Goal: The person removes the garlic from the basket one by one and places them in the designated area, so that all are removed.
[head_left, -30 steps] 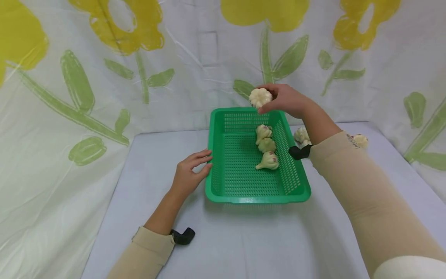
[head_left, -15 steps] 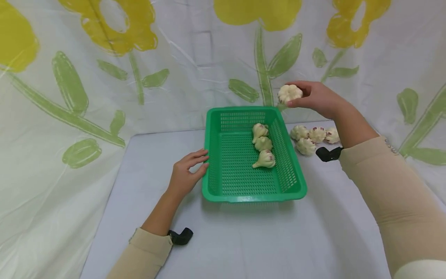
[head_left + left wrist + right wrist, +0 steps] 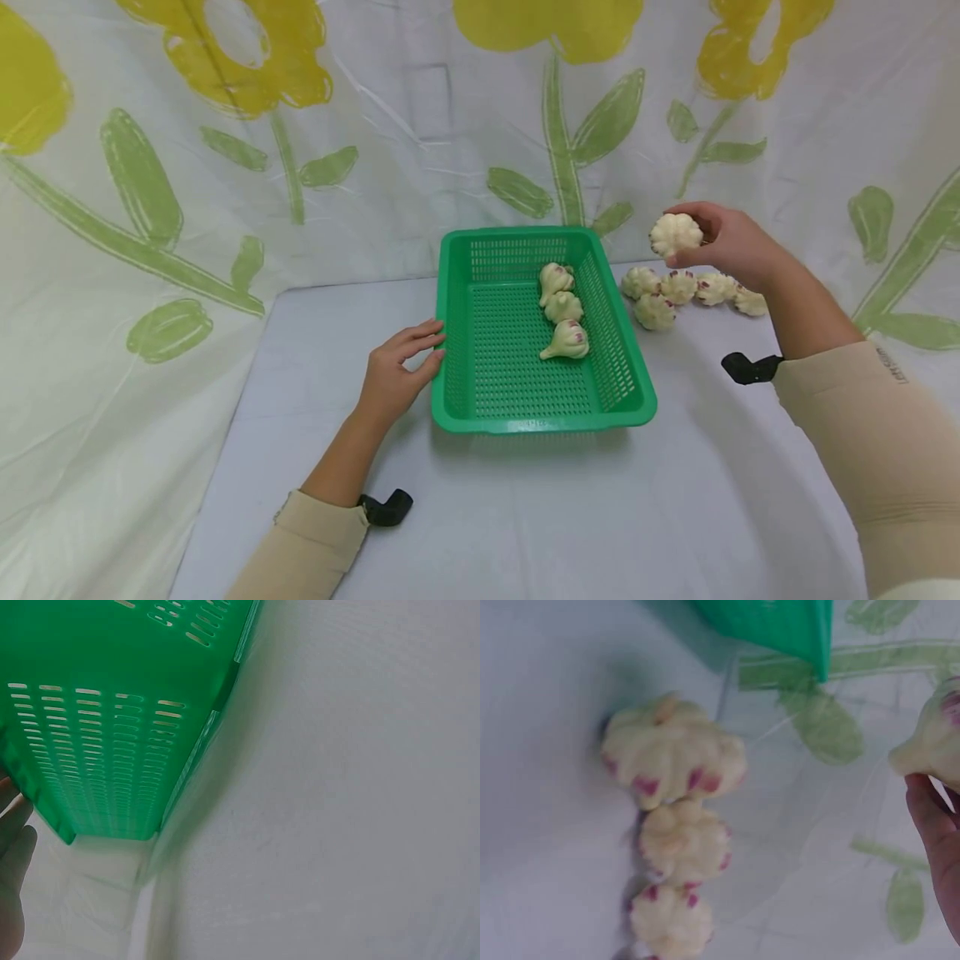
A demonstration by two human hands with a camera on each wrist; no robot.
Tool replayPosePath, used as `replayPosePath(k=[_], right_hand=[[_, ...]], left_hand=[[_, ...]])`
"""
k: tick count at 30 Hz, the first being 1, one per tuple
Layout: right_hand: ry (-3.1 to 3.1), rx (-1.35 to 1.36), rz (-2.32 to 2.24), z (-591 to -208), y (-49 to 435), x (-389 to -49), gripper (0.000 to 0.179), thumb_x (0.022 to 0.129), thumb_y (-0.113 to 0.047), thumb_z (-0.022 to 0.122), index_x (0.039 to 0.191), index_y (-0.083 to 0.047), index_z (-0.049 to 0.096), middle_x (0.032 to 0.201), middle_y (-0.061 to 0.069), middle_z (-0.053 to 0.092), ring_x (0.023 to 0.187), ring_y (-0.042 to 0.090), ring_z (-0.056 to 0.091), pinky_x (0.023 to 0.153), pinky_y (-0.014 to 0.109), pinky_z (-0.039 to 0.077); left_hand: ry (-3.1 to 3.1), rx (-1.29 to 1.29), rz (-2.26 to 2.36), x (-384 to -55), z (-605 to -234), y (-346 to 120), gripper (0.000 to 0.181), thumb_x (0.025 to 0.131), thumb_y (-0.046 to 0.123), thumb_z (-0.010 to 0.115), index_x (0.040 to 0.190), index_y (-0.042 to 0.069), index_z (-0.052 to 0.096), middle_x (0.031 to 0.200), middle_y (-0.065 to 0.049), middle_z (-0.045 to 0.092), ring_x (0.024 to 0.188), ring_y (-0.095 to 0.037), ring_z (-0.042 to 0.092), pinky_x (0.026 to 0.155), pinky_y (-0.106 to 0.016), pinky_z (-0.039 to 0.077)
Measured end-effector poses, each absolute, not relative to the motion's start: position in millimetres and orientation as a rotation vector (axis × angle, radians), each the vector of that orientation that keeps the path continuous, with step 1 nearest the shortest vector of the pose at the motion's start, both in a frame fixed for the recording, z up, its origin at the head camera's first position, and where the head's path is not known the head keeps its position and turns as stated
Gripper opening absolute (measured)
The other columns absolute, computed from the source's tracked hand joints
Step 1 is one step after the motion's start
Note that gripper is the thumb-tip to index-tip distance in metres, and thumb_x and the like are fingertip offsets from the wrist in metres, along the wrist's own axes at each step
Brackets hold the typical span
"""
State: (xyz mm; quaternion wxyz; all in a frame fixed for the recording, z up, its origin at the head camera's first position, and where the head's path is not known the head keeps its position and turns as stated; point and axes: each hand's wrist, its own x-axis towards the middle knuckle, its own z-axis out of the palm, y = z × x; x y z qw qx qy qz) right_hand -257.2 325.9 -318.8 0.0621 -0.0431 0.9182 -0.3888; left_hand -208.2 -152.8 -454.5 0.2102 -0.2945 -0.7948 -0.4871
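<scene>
My right hand (image 3: 731,242) holds a garlic bulb (image 3: 676,235) between thumb and fingers, raised above the back right of the table. In the right wrist view that bulb (image 3: 937,739) shows its neck and a purple mark at the right edge. With fingers extended, my left hand (image 3: 397,371) touches the left rim of a green plastic basket (image 3: 532,425). Three garlic bulbs (image 3: 564,308) lie in a column along the basket's right side. Several more garlic bulbs (image 3: 678,287), with purple marks, lie on the table to the right of the basket.
A pale cloth covers the table (image 3: 517,517). Right behind it hangs a white curtain (image 3: 405,167) printed with yellow flowers and green leaves. Black wrist mounts (image 3: 386,508) sit on both wrists.
My right hand has carried the garlic bulb from over the basket to the right, over the loose bulbs, uncovering more of them. My left hand stays at the basket's rim.
</scene>
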Motion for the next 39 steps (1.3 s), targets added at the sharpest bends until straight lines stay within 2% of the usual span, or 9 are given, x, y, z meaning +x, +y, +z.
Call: replayPosePath(k=[7, 13, 16, 20, 22, 29, 35, 39], right_hand=[[2.849, -0.069, -1.005, -351.2, 352.4, -244.3, 0.068, 0.086, -0.03, 0.078, 0.143, -0.017, 0.043, 0.13, 0.007, 0.053, 0.1, 0.018, 0.051, 0.072, 0.019, 0.049], [2.796, 0.009, -1.039, -383.6, 371.6, -233.9, 0.073, 0.083, -0.033, 0.08, 0.142, -0.013, 0.041, 0.133, 0.009, 0.051, 0.106, 0.016, 0.051, 0.077, 0.018, 0.049], [2.769, 0.033, -1.046, -399.1, 377.9, -229.9, 0.075, 0.083, -0.034, 0.08, 0.142, -0.012, 0.041, 0.136, 0.01, 0.049, 0.113, 0.022, 0.048, 0.084, 0.027, 0.05], [2.749, 0.033, -1.028, -415.7, 383.6, -227.2, 0.077, 0.084, -0.033, 0.079, 0.145, -0.01, 0.039, 0.143, 0.019, 0.044, 0.128, 0.037, 0.042, 0.098, 0.051, 0.047], [2.747, 0.031, -1.012, -421.5, 385.6, -226.4, 0.078, 0.084, -0.031, 0.079, 0.146, -0.009, 0.038, 0.144, 0.022, 0.042, 0.131, 0.042, 0.039, 0.101, 0.058, 0.043], [2.806, -0.043, -0.89, -433.2, 388.4, -225.2, 0.077, 0.083, -0.03, 0.08, 0.144, -0.004, 0.041, 0.138, 0.026, 0.045, 0.12, 0.042, 0.044, 0.094, 0.057, 0.045], [2.747, -0.067, -0.915, -435.9, 389.5, -223.3, 0.074, 0.085, -0.017, 0.076, 0.147, -0.002, 0.037, 0.146, 0.028, 0.041, 0.132, 0.047, 0.038, 0.104, 0.064, 0.04], [2.736, -0.057, -0.916, -433.6, 389.9, -223.4, 0.074, 0.086, -0.016, 0.074, 0.148, -0.002, 0.037, 0.148, 0.028, 0.038, 0.134, 0.049, 0.036, 0.103, 0.065, 0.041]], left_hand=[[-2.209, -0.818, -1.357, -209.1, -455.4, -153.0, 0.024, 0.088, 0.007, 0.072, 0.112, 0.005, 0.074, 0.125, -0.005, 0.069, 0.124, -0.021, 0.061, 0.104, -0.024, 0.049], [-2.217, -0.801, -1.378, -208.0, -453.9, -152.6, 0.025, 0.087, 0.003, 0.072, 0.112, 0.003, 0.074, 0.125, -0.007, 0.069, 0.124, -0.024, 0.061, 0.104, -0.02, 0.047], [-2.211, -0.793, -1.379, -207.5, -453.5, -151.3, 0.025, 0.085, -0.001, 0.073, 0.11, 0.0, 0.074, 0.124, -0.01, 0.069, 0.123, -0.027, 0.061, 0.104, -0.017, 0.045], [-2.195, -0.793, -1.371, -206.9, -453.4, -149.4, 0.025, 0.083, -0.008, 0.072, 0.108, -0.006, 0.073, 0.121, -0.019, 0.068, 0.121, -0.034, 0.061, 0.105, -0.014, 0.043], [-2.188, -0.796, -1.372, -206.6, -453.1, -148.8, 0.025, 0.082, -0.009, 0.072, 0.107, -0.008, 0.072, 0.121, -0.021, 0.068, 0.12, -0.036, 0.061, 0.105, -0.013, 0.043], [-2.207, -0.808, -1.373, -207.0, -454.2, -151.5, 0.026, 0.086, 0.0, 0.072, 0.112, 0.001, 0.074, 0.124, -0.009, 0.069, 0.123, -0.026, 0.061, 0.104, -0.016, 0.045], [-2.228, -0.817, -1.377, -207.3, -455.1, -152.8, 0.025, 0.089, 0.006, 0.071, 0.114, 0.002, 0.073, 0.126, -0.006, 0.068, 0.125, -0.021, 0.06, 0.105, -0.022, 0.047], [-2.215, -0.822, -1.377, -207.7, -455.2, -153.0, 0.025, 0.088, 0.004, 0.071, 0.113, 0.002, 0.073, 0.125, -0.007, 0.068, 0.125, -0.022, 0.06, 0.105, -0.021, 0.047]])
